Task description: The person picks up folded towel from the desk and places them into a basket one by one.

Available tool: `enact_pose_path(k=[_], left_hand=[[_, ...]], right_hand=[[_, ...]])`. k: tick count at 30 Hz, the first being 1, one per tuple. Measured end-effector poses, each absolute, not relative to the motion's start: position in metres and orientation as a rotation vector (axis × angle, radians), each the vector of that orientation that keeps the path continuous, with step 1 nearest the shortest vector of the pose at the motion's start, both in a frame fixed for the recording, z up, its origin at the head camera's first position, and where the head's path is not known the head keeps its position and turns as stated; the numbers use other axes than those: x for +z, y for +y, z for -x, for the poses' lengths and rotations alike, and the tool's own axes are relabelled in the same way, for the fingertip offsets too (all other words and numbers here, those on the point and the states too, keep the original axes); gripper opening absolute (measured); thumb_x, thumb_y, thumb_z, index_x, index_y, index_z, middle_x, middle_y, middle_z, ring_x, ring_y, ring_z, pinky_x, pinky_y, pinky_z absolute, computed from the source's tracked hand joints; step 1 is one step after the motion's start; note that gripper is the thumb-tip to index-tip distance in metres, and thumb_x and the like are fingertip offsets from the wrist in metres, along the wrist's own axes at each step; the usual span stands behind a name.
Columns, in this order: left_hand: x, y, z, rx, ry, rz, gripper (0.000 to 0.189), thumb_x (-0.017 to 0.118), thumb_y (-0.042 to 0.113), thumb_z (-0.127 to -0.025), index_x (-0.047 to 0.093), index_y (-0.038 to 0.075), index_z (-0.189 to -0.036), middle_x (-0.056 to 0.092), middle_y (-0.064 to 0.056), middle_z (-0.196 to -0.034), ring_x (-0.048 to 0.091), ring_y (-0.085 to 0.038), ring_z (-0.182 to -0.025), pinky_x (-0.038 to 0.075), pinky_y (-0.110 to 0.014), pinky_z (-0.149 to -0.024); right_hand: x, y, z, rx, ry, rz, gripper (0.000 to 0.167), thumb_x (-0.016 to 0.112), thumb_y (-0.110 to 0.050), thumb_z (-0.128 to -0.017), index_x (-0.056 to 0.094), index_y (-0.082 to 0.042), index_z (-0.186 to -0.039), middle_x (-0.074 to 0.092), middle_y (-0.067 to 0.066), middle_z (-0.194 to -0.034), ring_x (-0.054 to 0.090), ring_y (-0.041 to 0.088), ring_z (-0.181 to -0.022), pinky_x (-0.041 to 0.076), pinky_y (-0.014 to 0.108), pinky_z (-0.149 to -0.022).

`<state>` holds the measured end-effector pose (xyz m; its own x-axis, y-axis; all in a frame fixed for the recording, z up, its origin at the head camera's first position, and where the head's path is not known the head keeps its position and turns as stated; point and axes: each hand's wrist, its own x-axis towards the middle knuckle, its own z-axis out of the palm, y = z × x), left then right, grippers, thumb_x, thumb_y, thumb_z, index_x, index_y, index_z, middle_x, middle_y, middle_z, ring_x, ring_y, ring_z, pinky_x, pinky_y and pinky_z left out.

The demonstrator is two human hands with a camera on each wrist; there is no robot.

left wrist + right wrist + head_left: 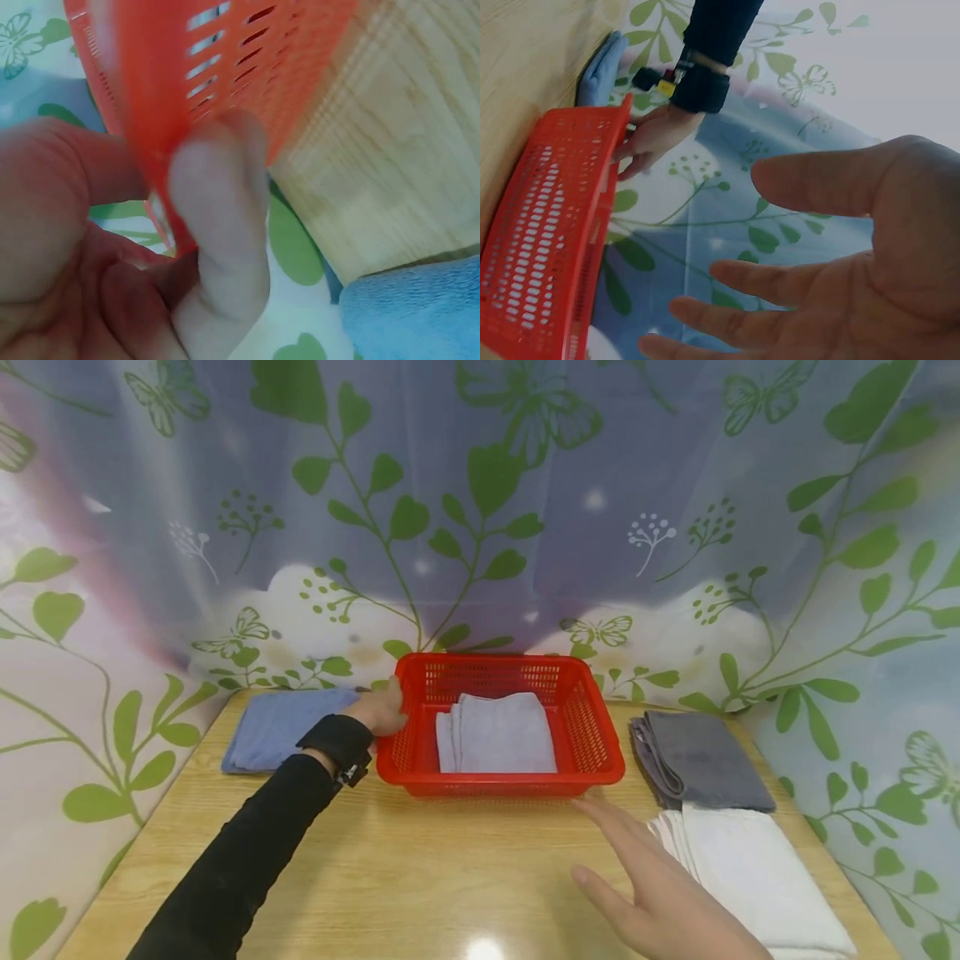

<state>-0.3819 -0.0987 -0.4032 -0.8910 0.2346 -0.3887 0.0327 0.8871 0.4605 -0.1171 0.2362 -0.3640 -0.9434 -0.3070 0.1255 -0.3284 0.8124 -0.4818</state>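
A red plastic basket [498, 783] with slotted walls stands at the back middle of the table, a folded light grey towel [504, 733] lying inside it. My left hand [385, 708] grips the basket's left rim; in the left wrist view the thumb is over the rim and the curled fingers [221, 202] press the outer wall. In front of the basket's right corner, my right hand [648, 885] hovers with its fingers spread and holds nothing. The right wrist view shows this right hand [817, 262] apart from the basket [547, 225].
A folded blue towel [262, 727] lies left of the basket, partly behind the left hand. At the right lie a folded dark grey towel [708, 760] and, nearer, a folded white towel [765, 877]. A leaf-patterned curtain [480, 527] surrounds the wooden table [435, 877].
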Motion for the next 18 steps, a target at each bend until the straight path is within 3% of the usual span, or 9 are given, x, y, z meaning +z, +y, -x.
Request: enact_pose_path(k=[3, 6, 10, 18], left_hand=[[-0.408, -0.098, 0.380, 0.546, 2.617, -0.209, 0.083, 0.041, 0.020, -0.108, -0.022, -0.001, -0.157, 0.061, -0.014, -0.079, 0.057, -0.017, -0.049, 0.050, -0.028, -0.049], [-0.413, -0.098, 0.379, 0.504, 2.644, -0.216, 0.082, 0.039, 0.020, -0.107, -0.024, -0.003, -0.155, 0.051, -0.004, -0.064, 0.047, -0.014, -0.046, 0.042, -0.026, -0.050], [-0.418, -0.096, 0.379, 0.502, 2.681, -0.196, 0.083, 0.039, 0.021, -0.107, -0.024, -0.001, -0.156, 0.052, -0.004, -0.064, 0.050, -0.014, -0.047, 0.042, -0.026, -0.051], [-0.423, -0.094, 0.374, 0.504, 2.745, -0.177, 0.082, 0.040, 0.022, -0.107, -0.020, 0.001, -0.158, 0.056, -0.007, -0.067, 0.060, -0.020, -0.055, 0.046, -0.029, -0.055]], right_hand=[[-0.370, 0.241, 0.119, 0.751, -2.943, -0.532, 0.063, 0.064, -0.039, -0.099, 0.040, -0.019, -0.154, 0.042, 0.005, -0.161, 0.044, 0.033, -0.147, 0.044, 0.059, -0.109], [-0.378, 0.245, 0.122, 0.725, -2.919, -0.551, 0.064, 0.067, -0.035, -0.098, 0.041, -0.017, -0.153, 0.044, 0.004, -0.160, 0.045, 0.033, -0.145, 0.044, 0.060, -0.109], [-0.391, 0.255, 0.128, 0.708, -2.998, -0.425, 0.067, 0.065, -0.038, -0.098, 0.040, -0.013, -0.154, 0.043, 0.016, -0.158, 0.044, 0.043, -0.143, 0.042, 0.067, -0.107], [-0.417, 0.285, 0.152, 0.624, -3.189, -0.191, 0.071, 0.062, -0.041, -0.099, 0.038, 0.000, -0.152, 0.035, 0.040, -0.153, 0.035, 0.065, -0.137, 0.041, 0.082, -0.088]])
